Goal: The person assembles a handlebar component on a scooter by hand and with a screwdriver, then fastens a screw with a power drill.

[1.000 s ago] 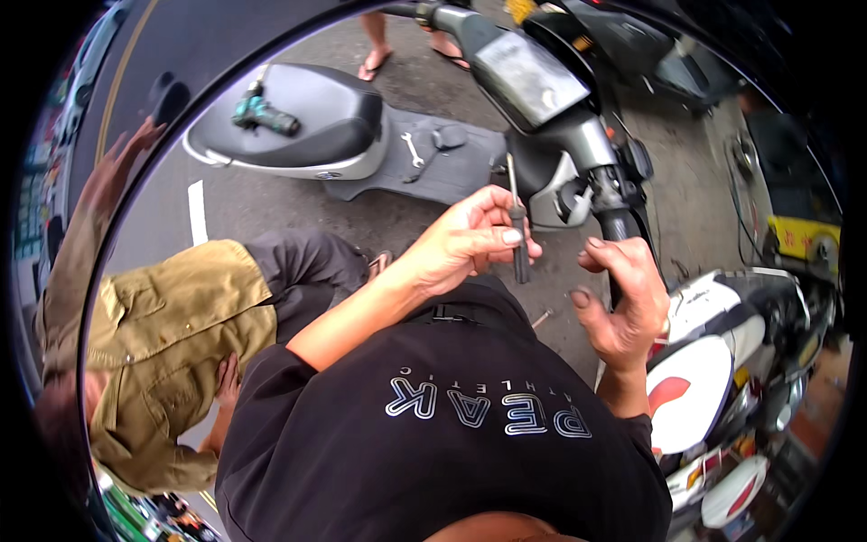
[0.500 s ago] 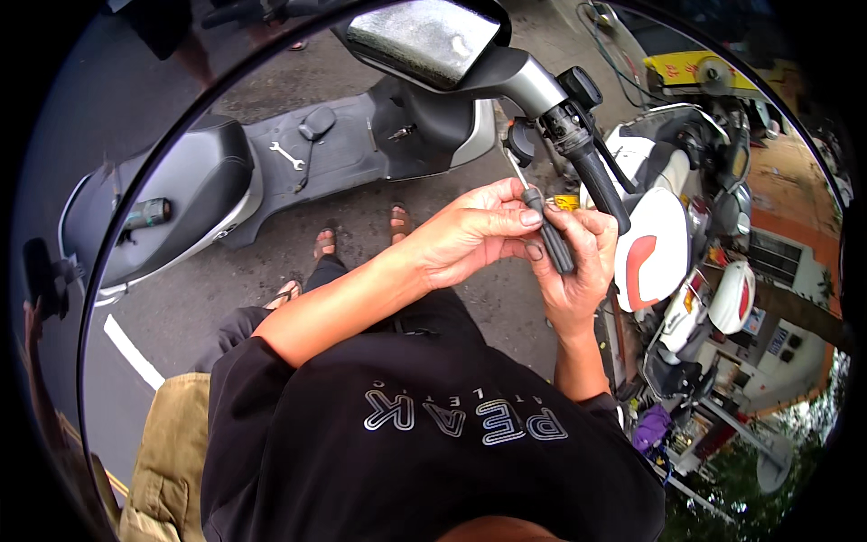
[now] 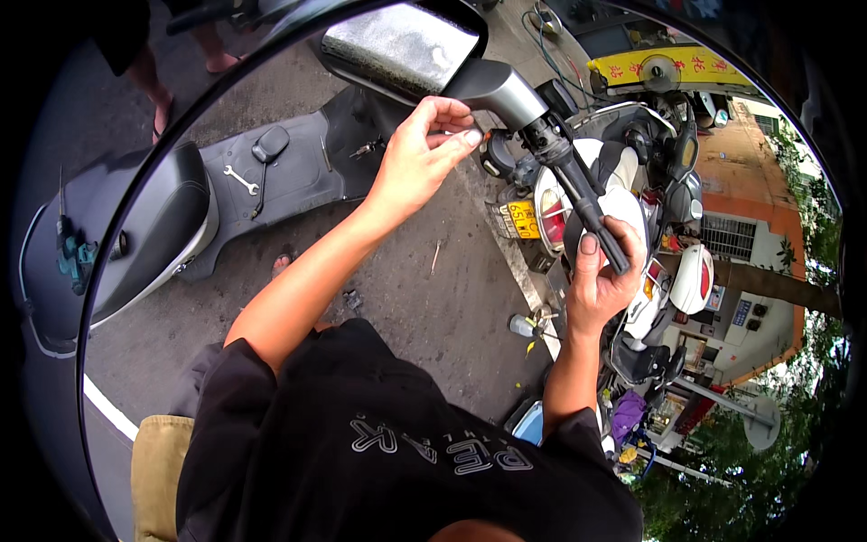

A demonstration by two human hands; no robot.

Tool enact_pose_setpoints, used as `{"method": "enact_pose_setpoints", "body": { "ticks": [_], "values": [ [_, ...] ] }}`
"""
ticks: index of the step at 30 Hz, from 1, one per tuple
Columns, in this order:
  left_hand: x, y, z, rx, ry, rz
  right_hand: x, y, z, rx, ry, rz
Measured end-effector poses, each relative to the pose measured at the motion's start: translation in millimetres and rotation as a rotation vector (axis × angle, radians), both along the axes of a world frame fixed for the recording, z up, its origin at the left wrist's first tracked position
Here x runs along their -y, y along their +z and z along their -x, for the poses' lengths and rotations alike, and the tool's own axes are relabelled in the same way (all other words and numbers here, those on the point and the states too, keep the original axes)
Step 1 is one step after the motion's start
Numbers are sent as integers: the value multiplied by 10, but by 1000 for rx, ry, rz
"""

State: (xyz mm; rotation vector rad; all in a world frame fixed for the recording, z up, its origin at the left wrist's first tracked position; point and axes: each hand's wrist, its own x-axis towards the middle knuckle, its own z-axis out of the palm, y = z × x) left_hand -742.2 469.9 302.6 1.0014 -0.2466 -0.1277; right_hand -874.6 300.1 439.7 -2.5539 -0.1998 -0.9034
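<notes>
My left hand is raised beside the grey handlebar cover of a scooter, just below its mirror. Its fingers are half curled with the thumb apart from them, and I see nothing in them. Lower right, my right hand is closed on the dark handle of a screwdriver, which lies almost in line with the black handlebar grip. The screwdriver's shaft cannot be made out against the grip. Between my hands, the grip's inner end and switch housing are exposed.
On the scooter's footboard lie a wrench and a black mirror with a stalk. A teal power drill rests on the seat. Parked scooters line the right side. Another person's legs stand upper left.
My hands have separated. The left has let go of the screwdriver and moved up and left to the handlebar cover; the right has moved right and down with it. The view has shifted.
</notes>
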Motion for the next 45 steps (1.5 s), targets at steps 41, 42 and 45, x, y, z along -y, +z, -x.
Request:
{"method": "enact_pose_setpoints", "body": {
  "ticks": [41,42,45],
  "values": [
    [252,178,-1211,1452,366,-619,-282,-1402,110,580,89,168],
    [254,165,-1190,1432,354,-641,-218,-1417,73,523,46,159],
    [243,191,-1163,1469,347,-629,-134,-1396,-112,374,-204,338]
  ]
}}
